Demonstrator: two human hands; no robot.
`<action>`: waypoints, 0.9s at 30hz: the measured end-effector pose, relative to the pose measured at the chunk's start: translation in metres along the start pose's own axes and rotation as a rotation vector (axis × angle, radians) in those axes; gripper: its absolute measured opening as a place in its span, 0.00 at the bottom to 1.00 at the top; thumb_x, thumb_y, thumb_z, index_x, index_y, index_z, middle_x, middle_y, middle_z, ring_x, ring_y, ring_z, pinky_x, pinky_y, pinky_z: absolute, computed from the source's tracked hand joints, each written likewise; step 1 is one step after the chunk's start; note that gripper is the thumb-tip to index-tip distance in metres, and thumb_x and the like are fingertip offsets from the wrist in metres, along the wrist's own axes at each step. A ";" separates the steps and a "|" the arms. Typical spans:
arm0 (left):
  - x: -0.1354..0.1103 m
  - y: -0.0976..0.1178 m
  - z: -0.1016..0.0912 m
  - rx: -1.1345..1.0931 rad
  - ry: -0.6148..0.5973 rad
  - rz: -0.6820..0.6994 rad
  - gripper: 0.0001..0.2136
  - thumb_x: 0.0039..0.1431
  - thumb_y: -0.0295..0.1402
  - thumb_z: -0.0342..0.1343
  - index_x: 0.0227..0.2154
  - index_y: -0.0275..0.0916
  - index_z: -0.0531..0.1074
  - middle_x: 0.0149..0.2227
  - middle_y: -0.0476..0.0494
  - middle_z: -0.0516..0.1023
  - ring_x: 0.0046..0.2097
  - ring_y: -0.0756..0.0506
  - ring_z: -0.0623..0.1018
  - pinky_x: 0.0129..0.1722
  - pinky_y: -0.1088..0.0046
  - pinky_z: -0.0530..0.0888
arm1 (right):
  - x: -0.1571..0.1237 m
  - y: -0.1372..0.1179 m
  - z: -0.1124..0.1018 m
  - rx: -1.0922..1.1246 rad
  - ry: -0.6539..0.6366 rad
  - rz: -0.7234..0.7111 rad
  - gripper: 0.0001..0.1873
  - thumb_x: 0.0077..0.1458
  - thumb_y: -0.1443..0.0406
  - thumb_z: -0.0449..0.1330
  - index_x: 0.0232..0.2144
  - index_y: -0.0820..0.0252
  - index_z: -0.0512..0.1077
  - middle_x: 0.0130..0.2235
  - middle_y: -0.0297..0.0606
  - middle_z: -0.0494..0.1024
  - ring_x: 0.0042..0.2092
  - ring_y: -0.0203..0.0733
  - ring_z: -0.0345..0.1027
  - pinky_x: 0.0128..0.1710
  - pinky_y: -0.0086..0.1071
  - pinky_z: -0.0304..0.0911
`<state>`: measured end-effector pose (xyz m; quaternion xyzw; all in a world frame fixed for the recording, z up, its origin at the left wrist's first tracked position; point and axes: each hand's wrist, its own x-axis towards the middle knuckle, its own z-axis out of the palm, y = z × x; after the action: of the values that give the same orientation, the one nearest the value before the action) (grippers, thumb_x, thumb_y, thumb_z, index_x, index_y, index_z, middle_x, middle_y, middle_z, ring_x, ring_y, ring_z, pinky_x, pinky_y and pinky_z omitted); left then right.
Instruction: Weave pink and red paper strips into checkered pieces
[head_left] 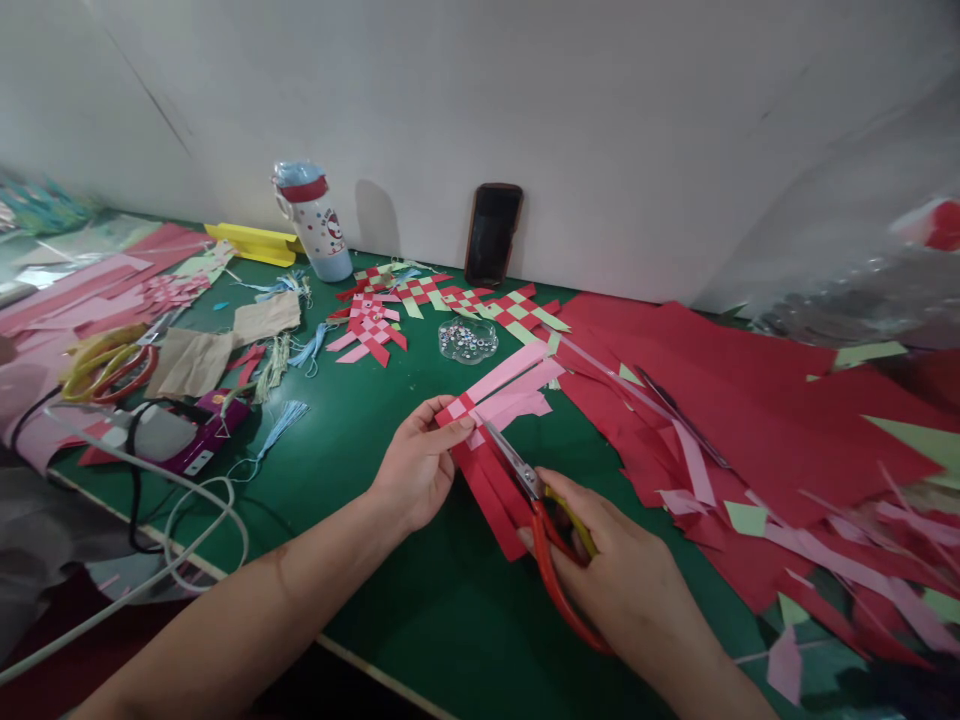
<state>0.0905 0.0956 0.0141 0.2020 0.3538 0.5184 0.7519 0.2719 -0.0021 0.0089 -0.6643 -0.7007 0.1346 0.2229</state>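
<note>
My left hand (427, 455) pinches a woven paper piece (491, 490) by its checkered corner, thumb on top. Pink strips reach up and right from that corner, and red strips hang down toward me. In my right hand (622, 560) is a pair of scissors (531, 482) with one red and one yellow handle. The scissor tips lie at the woven corner, close to my left thumb. Whether the blades touch the paper I cannot tell. Beyond my hands sits a clear dish of small shiny beads (468, 341).
Finished-looking woven papers (371, 325) lie behind the dish. A phone (493, 235) leans on the wall beside a bottle (315, 222). Red sheets and scraps (705, 400) cover the right side. At left are other scissors (112, 365), a purple power strip (206, 430), cables and tassels (281, 425).
</note>
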 end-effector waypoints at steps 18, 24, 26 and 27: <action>-0.002 0.003 0.005 -0.065 0.019 -0.020 0.11 0.50 0.18 0.62 0.35 0.35 0.69 0.33 0.46 0.78 0.32 0.51 0.79 0.36 0.76 0.78 | -0.003 0.002 0.001 0.030 -0.041 0.018 0.22 0.57 0.55 0.57 0.54 0.49 0.67 0.48 0.37 0.80 0.42 0.47 0.78 0.35 0.35 0.75; -0.002 0.003 0.004 -0.047 -0.003 0.005 0.13 0.48 0.19 0.64 0.35 0.35 0.69 0.32 0.47 0.78 0.31 0.51 0.79 0.36 0.75 0.79 | -0.001 0.000 0.000 -0.010 -0.029 0.006 0.22 0.57 0.56 0.57 0.54 0.50 0.67 0.48 0.38 0.79 0.42 0.47 0.78 0.35 0.35 0.75; -0.003 0.004 0.005 -0.042 -0.005 0.020 0.14 0.46 0.19 0.65 0.35 0.35 0.69 0.32 0.47 0.78 0.31 0.51 0.79 0.36 0.75 0.78 | 0.000 0.000 -0.001 -0.024 -0.026 0.010 0.22 0.57 0.56 0.57 0.54 0.51 0.67 0.48 0.38 0.80 0.41 0.47 0.78 0.34 0.35 0.75; -0.004 0.004 0.006 -0.043 -0.003 0.027 0.14 0.46 0.19 0.66 0.34 0.34 0.69 0.31 0.47 0.78 0.31 0.51 0.78 0.35 0.75 0.78 | 0.000 0.000 -0.002 -0.029 -0.024 0.012 0.22 0.57 0.56 0.57 0.54 0.51 0.68 0.48 0.38 0.80 0.41 0.47 0.78 0.33 0.35 0.75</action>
<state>0.0916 0.0940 0.0216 0.1913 0.3389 0.5354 0.7496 0.2727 -0.0022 0.0102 -0.6698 -0.7012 0.1339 0.2041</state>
